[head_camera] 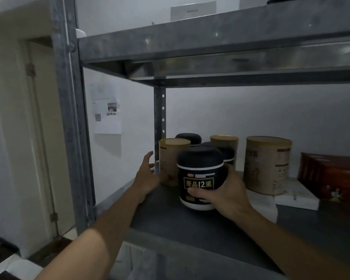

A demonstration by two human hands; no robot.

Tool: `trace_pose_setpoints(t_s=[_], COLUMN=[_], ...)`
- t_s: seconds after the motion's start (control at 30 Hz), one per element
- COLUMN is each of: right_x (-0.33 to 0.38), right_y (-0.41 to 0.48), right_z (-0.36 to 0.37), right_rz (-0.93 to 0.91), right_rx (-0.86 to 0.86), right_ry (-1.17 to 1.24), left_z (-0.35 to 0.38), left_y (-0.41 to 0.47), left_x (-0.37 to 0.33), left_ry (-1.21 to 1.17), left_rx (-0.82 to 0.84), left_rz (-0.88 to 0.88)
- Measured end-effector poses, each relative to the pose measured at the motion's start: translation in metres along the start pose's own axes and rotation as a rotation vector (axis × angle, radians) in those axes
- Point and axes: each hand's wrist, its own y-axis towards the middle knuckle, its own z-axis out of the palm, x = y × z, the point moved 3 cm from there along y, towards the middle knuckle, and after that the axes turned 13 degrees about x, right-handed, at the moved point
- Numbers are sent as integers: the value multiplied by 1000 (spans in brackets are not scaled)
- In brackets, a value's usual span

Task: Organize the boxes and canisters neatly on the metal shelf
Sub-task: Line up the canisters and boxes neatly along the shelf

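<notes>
Black canister (200,178) sat in the middle of the frame, gripped low on its side by the right hand (222,193), thumb across the front and fingers curled behind. It stood upright, long axis vertical, domed black lid on top and white base toward the shelf board (190,229). Its label faced the viewer, with gold characters reading "原品12黑" under a small red oval logo too small to read. Whether the base touched the board could not be told.

The left hand (148,174) was open, fingers spread, just beside the lower part of a tan canister (170,158) at centre left. Behind stood two more black canisters (188,138) and a second tan canister (224,142). To the right, a larger tan canister (268,164) with blurred print rested on flat white boxes (291,196), beside a red-brown box (331,174). A printed sheet (107,114) hung on the wall at left.
</notes>
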Motion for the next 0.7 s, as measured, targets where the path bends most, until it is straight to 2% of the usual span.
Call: trace_pose_setpoints(t_s=[0.13, 0.4, 0.7], right_x=[-1, 1, -1], right_y=[-3, -7, -6], right_z=[1, 6, 6], right_rz=[-21, -66, -78], right_rx=[-31, -13, 0], right_ry=[-82, -181, -190], left_z=[8, 11, -3], left_y=[14, 17, -9], left_x=[0, -1, -2], left_ry=[-3, 100, 148], left_rx=[92, 96, -120], left_rz=[7, -22, -19])
